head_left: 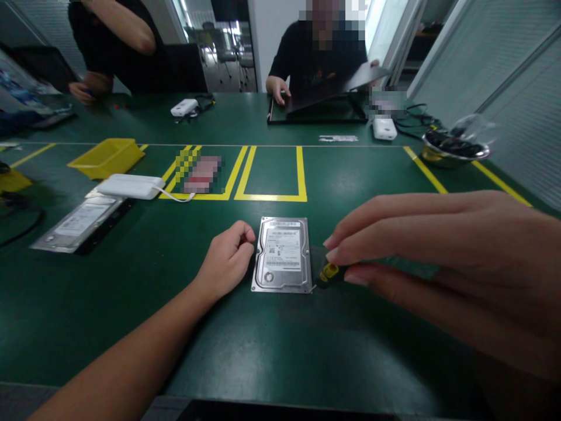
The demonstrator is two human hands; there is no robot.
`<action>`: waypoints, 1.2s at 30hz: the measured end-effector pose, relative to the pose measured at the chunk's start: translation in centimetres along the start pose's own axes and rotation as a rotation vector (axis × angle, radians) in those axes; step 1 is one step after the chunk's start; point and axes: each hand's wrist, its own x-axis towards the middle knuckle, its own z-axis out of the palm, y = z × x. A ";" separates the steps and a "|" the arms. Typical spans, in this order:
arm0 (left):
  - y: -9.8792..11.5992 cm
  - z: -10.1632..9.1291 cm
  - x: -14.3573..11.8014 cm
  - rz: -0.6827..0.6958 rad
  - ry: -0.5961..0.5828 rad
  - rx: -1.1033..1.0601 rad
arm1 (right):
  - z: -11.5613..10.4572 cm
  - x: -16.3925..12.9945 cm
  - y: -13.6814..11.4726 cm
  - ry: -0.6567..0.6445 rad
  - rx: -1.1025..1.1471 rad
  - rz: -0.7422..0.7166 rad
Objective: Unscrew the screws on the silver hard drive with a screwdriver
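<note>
A silver hard drive [283, 254] with a white label lies flat on the green table in front of me. My left hand [228, 257] rests just left of it, fingers curled in a loose fist at the drive's edge; whether they touch it I cannot tell. Between thumb and fingertips, my right hand [421, 251] pinches the black and yellow handle of a small screwdriver [329, 273]. Its thin tip reaches the drive's lower right corner, with the handle leaning out to the right.
To the left lie another hard drive [83, 222], a white power bank [131, 186] with a cable and a yellow bin [107, 158]. A metal bowl [456, 151] of dark items stands at the right. Across the table, one person [324, 64] handles a dark panel; another person [118, 47] sits left.
</note>
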 end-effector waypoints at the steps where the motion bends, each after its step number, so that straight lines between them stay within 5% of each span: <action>1: 0.0 0.0 0.0 -0.001 0.001 0.002 | 0.0 -0.1 0.0 0.013 0.000 -0.008; 36: 0.1 0.1 0.0 0.039 -0.028 0.068 | 0.5 -1.1 0.4 0.055 0.020 0.024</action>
